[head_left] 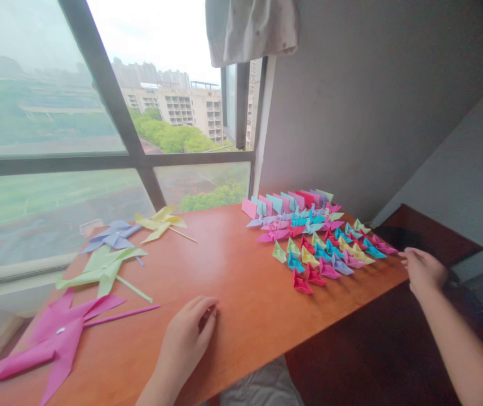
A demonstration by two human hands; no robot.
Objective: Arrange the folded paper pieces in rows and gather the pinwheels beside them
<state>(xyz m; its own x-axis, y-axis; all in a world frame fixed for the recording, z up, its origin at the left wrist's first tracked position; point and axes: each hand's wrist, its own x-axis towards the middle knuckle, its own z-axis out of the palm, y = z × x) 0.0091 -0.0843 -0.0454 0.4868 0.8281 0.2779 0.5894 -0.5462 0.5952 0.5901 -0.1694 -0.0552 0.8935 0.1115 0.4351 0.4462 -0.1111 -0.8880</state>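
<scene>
My left hand (188, 335) rests on the wooden table (228, 316), loosely curled, with the thumb slightly apart from the fingers and nothing between them. At the table's right edge is my right hand (425, 269), its fingertips close beside the end of a pink paper boat (382, 245). I cannot tell whether they touch it. The fingers are partly stretched and show nothing held. Several rows of small folded paper boats in many colours, among them a red boat (301, 282) at the front, stand left of that hand. Behind the boats lie folded paper cranes (279, 225).
A row of upright folded papers (283, 202) stands near the wall. Along the window side lie a magenta pinwheel (61, 332), a green pinwheel (103, 268), a blue pinwheel (116, 234) and a yellow pinwheel (160, 221), their sticks pointing inward. A window frame (140, 160) borders the table.
</scene>
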